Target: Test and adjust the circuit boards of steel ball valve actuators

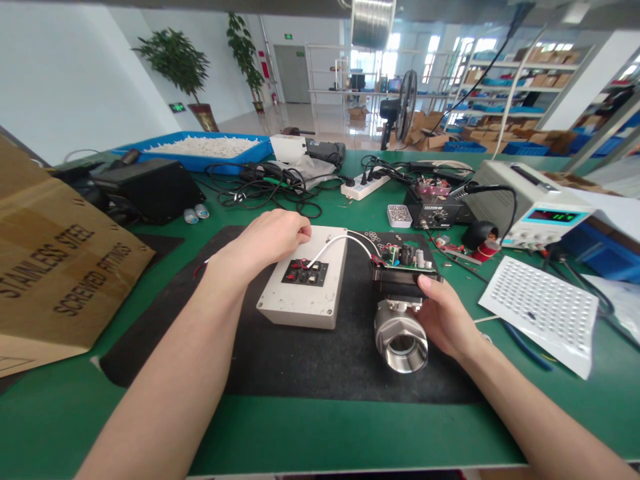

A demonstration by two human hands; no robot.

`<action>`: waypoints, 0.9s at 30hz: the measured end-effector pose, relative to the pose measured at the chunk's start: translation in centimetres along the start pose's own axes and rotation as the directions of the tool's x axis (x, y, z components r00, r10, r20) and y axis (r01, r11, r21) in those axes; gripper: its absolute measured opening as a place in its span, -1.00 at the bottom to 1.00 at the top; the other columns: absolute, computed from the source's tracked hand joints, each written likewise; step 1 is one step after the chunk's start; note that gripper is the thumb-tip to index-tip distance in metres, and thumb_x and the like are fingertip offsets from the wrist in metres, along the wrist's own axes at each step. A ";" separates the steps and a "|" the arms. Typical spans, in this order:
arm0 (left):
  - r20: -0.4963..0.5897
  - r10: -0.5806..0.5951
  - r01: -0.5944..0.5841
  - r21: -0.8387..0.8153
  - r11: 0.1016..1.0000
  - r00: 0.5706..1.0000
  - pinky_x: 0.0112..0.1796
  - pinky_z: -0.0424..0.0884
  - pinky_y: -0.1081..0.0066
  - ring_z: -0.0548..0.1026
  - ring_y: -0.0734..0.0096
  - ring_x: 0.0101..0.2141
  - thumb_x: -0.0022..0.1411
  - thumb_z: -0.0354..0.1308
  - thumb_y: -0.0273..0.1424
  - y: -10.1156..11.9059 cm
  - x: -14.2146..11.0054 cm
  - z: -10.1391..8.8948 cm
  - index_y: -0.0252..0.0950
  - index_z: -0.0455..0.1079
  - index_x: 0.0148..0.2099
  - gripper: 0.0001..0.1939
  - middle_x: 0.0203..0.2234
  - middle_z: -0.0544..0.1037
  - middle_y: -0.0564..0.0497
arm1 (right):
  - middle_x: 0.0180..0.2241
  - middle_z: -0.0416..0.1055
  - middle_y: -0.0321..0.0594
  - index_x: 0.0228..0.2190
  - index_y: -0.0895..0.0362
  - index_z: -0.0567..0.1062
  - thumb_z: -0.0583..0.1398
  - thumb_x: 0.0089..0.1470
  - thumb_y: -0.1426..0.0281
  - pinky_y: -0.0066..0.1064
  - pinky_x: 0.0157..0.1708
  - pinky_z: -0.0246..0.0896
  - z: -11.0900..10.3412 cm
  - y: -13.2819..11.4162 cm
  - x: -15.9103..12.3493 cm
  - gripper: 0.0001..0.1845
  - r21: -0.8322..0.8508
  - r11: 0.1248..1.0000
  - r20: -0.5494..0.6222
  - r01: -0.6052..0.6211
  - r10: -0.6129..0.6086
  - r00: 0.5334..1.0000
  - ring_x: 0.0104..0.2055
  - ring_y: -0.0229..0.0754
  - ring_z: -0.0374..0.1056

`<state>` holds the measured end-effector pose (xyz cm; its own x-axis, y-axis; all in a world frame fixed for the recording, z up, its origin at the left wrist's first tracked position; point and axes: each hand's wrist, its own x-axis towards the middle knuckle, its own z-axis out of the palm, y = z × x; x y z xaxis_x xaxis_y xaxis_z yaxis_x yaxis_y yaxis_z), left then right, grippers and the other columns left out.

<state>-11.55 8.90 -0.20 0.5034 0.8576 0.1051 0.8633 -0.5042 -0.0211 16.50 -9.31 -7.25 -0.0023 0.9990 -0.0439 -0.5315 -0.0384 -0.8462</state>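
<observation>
My left hand (277, 235) is closed, its fingers curled over the far end of a light grey control box (300, 310); what they hold or press there, if anything, is hidden. Below the hand, a black terminal panel (305, 273) with red and white clips is set into the box. A white cable (337, 243) arches from this panel to a motorized ball valve (400, 327). Green circuit board (407, 257) and components lie exposed on top of the valve's black actuator. My right hand (445, 317) grips the actuator from the right, thumb on its side. The steel bore faces me.
Both devices rest on a black mat (300, 373). A cardboard box (65, 267) stands at the left, a white dimpled sheet (543, 310) at the right. Behind are a power strip (365, 185), a soldering station (435, 212), a power supply (530, 200) and tangled cables (270, 190).
</observation>
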 end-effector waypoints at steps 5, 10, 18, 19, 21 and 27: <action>0.004 0.015 -0.015 0.005 1.000 1.000 -0.28 0.34 0.37 0.61 0.17 -0.21 0.27 0.14 -0.27 -0.2 0.1 0.3 -0.11 0.61 -0.23 -0.79 -0.26 0.70 0.00 | -0.01 0.63 -0.16 0.15 0.00 0.48 0.35 0.18 0.23 0.03 0.20 0.31 0.1 0.0 0.0 -0.47 -0.007 1.000 -0.003 0.004 -0.004 1.000 0.11 0.14 0.51; 0.014 0.024 -0.024 0.006 1.000 1.000 -0.30 0.31 0.36 0.61 0.18 -0.22 0.29 0.11 -0.25 -0.3 0.1 0.3 -0.11 0.61 -0.21 -0.77 -0.25 0.70 -0.01 | -0.02 0.64 -0.16 0.15 0.00 0.48 0.36 0.17 0.22 0.02 0.19 0.32 0.1 0.0 0.0 -0.47 -0.006 1.000 -0.007 -0.002 0.002 1.000 0.08 0.13 0.52; 0.034 0.017 -0.017 0.010 1.000 0.999 -0.25 0.34 0.37 0.61 0.17 -0.18 0.29 0.11 -0.25 -0.2 0.0 0.1 -0.12 0.61 -0.20 -0.76 -0.22 0.71 -0.03 | 0.03 0.62 -0.18 0.11 -0.03 0.50 0.35 0.16 0.22 0.00 0.18 0.32 0.3 -0.1 0.0 -0.52 -0.021 1.000 -0.020 0.000 -0.001 1.000 0.10 0.13 0.51; 0.037 0.014 -0.014 0.013 1.000 0.999 -0.24 0.34 0.38 0.61 0.17 -0.18 0.29 0.11 -0.25 -0.1 0.0 0.1 -0.12 0.61 -0.19 -0.76 -0.22 0.71 -0.03 | 0.03 0.62 -0.18 0.11 -0.02 0.50 0.36 0.16 0.22 0.00 0.18 0.32 0.3 -0.1 0.0 -0.52 -0.022 1.000 -0.023 -0.001 0.001 1.000 0.10 0.13 0.51; 0.042 0.010 -0.011 0.018 1.000 0.999 -0.23 0.35 0.38 0.61 0.17 -0.18 0.29 0.11 -0.25 -0.1 0.1 0.1 -0.13 0.61 -0.18 -0.76 -0.22 0.71 -0.04 | 0.02 0.62 -0.18 0.11 -0.02 0.50 0.35 0.17 0.23 0.00 0.18 0.32 0.2 -0.1 -0.1 -0.52 -0.016 1.000 -0.021 -0.001 0.001 1.000 0.11 0.13 0.51; 0.044 0.022 -0.022 0.019 1.000 0.999 -0.22 0.34 0.38 0.61 0.18 -0.18 0.29 0.11 -0.26 -0.2 0.1 0.1 -0.13 0.61 -0.18 -0.76 -0.22 0.70 -0.04 | 0.00 0.63 -0.17 0.12 0.00 0.49 0.36 0.16 0.22 0.02 0.18 0.32 0.2 0.0 0.0 -0.49 -0.013 1.000 -0.021 -0.001 0.001 1.000 0.12 0.15 0.50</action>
<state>-11.64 9.13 -0.27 0.5230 0.8502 0.0605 0.8523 -0.5213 -0.0427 16.33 -9.31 -7.08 0.0146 0.9983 -0.0558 -0.5202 -0.0401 -0.8531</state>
